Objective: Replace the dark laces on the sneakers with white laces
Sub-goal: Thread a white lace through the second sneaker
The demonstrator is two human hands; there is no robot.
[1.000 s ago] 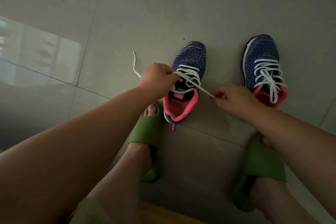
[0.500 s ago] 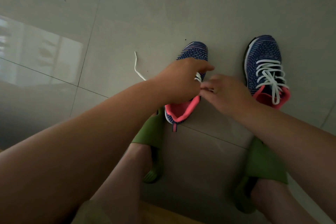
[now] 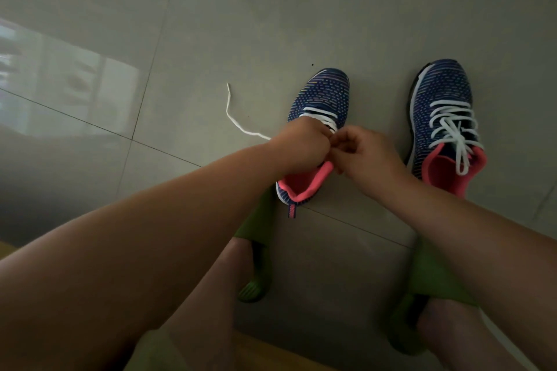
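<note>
Both hands — left [image 3: 301, 146], right [image 3: 366, 150] — meet knuckle-to-knuckle, fingers curled, over the left sneaker's [image 3: 321, 93] white lace [image 3: 238, 122].

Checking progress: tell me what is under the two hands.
Under the left hand and right hand lies the left sneaker with white lace. Its upper eyelets and tongue are covered.

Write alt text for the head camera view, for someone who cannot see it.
Both hands, left hand and right hand, meet with curled fingers over the left sneaker, working its white lace, whose loose end trails on the tiled floor. The right sneaker stands beside it, already laced white. Green slippers are on the person's feet.
</note>
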